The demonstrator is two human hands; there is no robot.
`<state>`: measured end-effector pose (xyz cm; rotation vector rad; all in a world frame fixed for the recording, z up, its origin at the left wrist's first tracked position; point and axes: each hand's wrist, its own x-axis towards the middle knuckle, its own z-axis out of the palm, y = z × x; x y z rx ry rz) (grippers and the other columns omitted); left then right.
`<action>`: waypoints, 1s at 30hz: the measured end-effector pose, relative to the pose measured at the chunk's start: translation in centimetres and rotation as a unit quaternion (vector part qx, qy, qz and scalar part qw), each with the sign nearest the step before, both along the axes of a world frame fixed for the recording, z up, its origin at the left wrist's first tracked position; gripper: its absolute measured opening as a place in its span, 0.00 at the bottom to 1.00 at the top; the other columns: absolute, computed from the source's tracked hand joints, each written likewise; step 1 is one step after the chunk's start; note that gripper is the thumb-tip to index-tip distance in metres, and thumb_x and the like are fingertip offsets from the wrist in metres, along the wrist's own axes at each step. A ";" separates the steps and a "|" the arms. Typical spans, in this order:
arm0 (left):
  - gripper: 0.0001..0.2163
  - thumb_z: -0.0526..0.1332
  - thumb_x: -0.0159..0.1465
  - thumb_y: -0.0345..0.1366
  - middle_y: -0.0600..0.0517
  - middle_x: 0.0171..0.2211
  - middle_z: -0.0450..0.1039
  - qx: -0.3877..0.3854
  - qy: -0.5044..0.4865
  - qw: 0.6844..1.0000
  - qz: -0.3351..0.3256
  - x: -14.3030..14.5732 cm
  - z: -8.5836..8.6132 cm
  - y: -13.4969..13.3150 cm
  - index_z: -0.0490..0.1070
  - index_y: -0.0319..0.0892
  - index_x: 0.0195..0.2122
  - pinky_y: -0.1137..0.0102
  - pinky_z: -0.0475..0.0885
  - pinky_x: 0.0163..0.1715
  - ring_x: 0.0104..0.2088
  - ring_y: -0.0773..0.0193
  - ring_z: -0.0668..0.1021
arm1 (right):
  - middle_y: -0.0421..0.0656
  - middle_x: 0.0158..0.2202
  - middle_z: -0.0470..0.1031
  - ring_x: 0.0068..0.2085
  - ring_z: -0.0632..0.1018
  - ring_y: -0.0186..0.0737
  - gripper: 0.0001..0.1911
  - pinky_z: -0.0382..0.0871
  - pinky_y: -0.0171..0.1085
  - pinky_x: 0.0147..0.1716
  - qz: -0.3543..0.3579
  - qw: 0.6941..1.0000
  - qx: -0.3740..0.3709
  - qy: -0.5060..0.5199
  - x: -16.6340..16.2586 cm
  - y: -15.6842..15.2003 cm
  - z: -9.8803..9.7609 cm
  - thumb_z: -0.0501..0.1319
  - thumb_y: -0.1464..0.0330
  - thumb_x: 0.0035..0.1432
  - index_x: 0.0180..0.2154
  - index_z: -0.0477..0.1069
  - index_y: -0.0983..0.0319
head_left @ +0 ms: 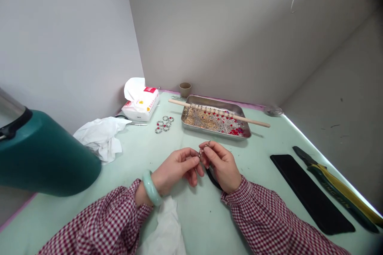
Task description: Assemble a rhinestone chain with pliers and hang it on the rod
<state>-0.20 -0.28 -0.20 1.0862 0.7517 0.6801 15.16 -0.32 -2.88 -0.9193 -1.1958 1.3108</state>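
Observation:
My left hand and my right hand meet over the middle of the table, thumbs and forefingers pinched. Between them is a small strand of beads, mostly covered by the fingertips. Part of a black curved handle shows beneath my right hand; whether that hand grips it I cannot tell. Several finished-looking beaded rings with red beads lie beyond my left hand. Behind my hands stands a metal tray of gold, clear and red beads. A wooden rod with beaded loops around it rests across the tray.
A green container stands at the left, near crumpled tissue, scissors and a tissue pack. A small cup is at the back. At the right lie a black strip and yellow-green pliers. More tissue lies in front.

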 end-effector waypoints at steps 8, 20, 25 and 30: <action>0.11 0.54 0.63 0.40 0.48 0.26 0.73 0.023 0.002 0.999 -0.030 0.0 -0.4 0.1 0.65 0.36 0.37 0.76 0.64 0.19 0.17 0.72 0.71 | 0.36 0.22 0.65 0.23 0.64 0.30 0.08 0.58 0.31 0.22 0.002 1.000 -0.018 0.019 0.1 0.0 0.0 0.59 0.64 0.56 0.36 0.70 0.61; 0.10 0.55 0.63 0.37 0.50 0.25 0.70 -0.019 -0.042 0.997 -0.065 -0.5 -0.6 0.3 0.70 0.35 0.39 0.79 0.61 0.17 0.16 0.76 0.67 | 0.39 0.27 0.69 0.23 0.65 0.28 0.08 0.57 0.30 0.21 0.023 0.994 -0.052 0.098 0.0 0.0 0.2 0.61 0.65 0.55 0.36 0.70 0.62; 0.11 0.55 0.63 0.36 0.52 0.23 0.70 0.001 -0.002 0.998 -0.068 -0.5 -0.5 0.2 0.71 0.35 0.41 0.80 0.56 0.15 0.14 0.78 0.64 | 0.38 0.22 0.67 0.21 0.64 0.28 0.10 0.58 0.31 0.22 0.016 0.994 -0.054 0.090 0.0 0.0 0.5 0.59 0.62 0.56 0.32 0.70 0.63; 0.11 0.57 0.61 0.37 0.56 0.19 0.67 0.025 0.033 0.995 -0.090 -0.8 -0.4 0.1 0.72 0.36 0.41 0.79 0.49 0.13 0.12 0.79 0.58 | 0.34 0.15 0.62 0.19 0.64 0.30 0.11 0.57 0.32 0.22 0.071 0.992 -0.074 0.072 0.4 0.1 0.7 0.59 0.62 0.56 0.30 0.70 0.64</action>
